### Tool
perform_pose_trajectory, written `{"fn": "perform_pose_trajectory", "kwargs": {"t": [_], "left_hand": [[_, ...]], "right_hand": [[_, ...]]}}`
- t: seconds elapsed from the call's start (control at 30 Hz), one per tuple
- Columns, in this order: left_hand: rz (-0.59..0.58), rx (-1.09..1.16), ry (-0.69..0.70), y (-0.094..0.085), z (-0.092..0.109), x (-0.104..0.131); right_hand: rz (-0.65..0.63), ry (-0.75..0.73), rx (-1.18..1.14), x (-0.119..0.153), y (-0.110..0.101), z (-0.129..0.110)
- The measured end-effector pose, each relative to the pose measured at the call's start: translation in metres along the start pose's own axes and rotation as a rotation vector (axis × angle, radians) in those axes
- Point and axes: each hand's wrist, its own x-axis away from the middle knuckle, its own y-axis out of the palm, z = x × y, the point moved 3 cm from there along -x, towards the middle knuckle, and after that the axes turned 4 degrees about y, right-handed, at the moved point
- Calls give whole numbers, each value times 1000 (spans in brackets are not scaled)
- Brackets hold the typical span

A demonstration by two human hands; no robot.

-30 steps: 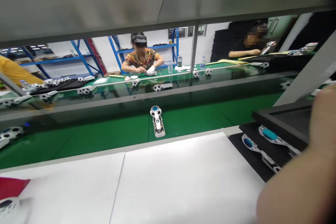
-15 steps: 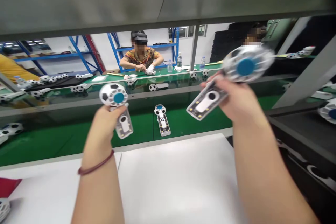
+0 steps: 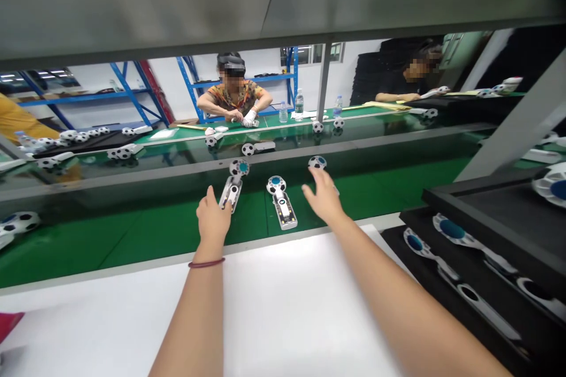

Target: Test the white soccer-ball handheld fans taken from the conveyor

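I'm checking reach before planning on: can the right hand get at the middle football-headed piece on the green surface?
Probably yes. The right hand looks open, just to the right of the middle piece, with nothing visible blocking the stretch of green surface between them.

Hands (image 3: 213, 219) (image 3: 327, 197) lowered, grip loosened, two devices (image 3: 234, 183) (image 3: 317, 162) on belt (image 3: 154, 224)

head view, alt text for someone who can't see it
The left hand and right hand are at two soccer-ball-patterned devices on a green surface, flanking a third device. White sheeting lies nearer; black trays with similar parts sit right.
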Motion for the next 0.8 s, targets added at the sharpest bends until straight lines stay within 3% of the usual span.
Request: {"fn": "perform_pose_trajectory", "kwargs": {"t": [0.1,0.2,0.37,0.47,0.53,0.6,0.7,0.8], "left_hand": [[-2,55,65,-5,15,-1],[-69,179,90,0,27,2],[-200,483,-35,28,41,15],[-239,684,-112,32,51,22],[-259,812,-107,25,59,24],[-237,994,-88,14,67,26],[-116,1253,-95,-5,80,29],[-10,1243,-75,-23,95,36]], "right_hand": [[-182,54,8,17,32,-9],[-251,132,6,28,50,-13],[-260,128,-78,36,47,-23],[-247,-79,-227,48,43,-36],[-276,-297,-307,60,43,-47],[-320,-409,-347,72,44,-57],[-447,-288,-504,83,43,-70],[-714,-72,-828,90,39,-86]]}}
